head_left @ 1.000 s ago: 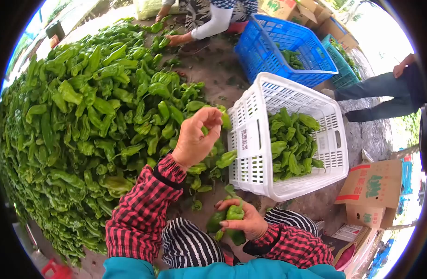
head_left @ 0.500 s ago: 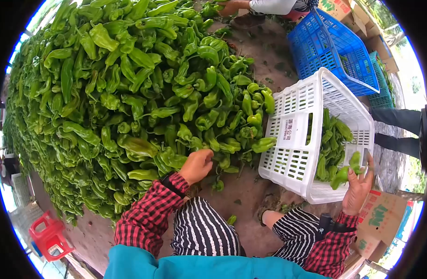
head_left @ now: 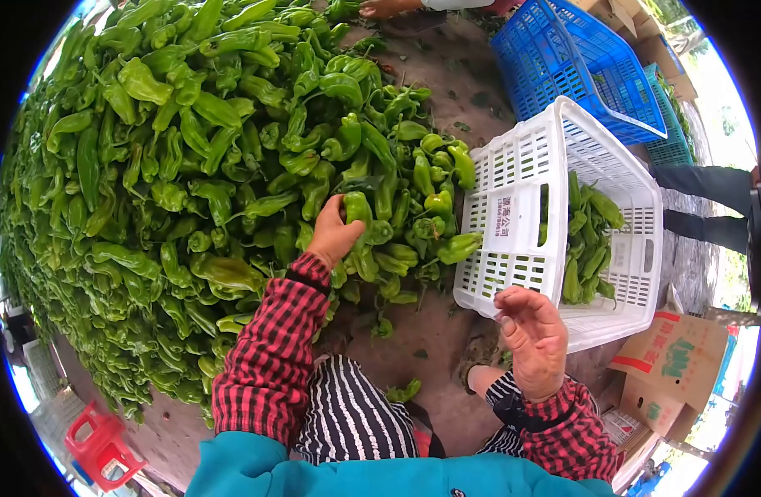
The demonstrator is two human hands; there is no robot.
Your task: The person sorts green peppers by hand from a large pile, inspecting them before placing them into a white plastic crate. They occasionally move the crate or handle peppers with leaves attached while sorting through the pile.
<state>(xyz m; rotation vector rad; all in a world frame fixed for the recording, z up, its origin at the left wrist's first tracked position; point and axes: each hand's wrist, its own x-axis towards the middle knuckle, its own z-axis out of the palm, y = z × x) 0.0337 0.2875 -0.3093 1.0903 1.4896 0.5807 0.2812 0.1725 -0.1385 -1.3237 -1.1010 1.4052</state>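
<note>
My left hand [head_left: 335, 234] reaches into the near right edge of a big heap of green peppers [head_left: 223, 199]. Its thumb and fingers close around one green pepper [head_left: 357, 209] there. My right hand [head_left: 536, 341] is raised in front of the white plastic crate [head_left: 513, 248], palm up, with its fingers bent and apart and nothing visible in them. The crate lies tipped, its mouth facing right, and more green peppers [head_left: 589, 240] lie inside it.
Beyond the white crate stand a blue crate [head_left: 542, 70] and a teal crate [head_left: 670, 145]. Cardboard boxes [head_left: 674, 360] are at the right, near a person's dark trouser legs [head_left: 703, 207]. A red plastic stool [head_left: 103, 447] is at lower left. Another person's hand [head_left: 388, 8] shows at the top.
My right hand has come out of the crate's mouth leftward, and the peppers it held are gone from it. My left hand has moved forward and taken hold of a pepper.
</note>
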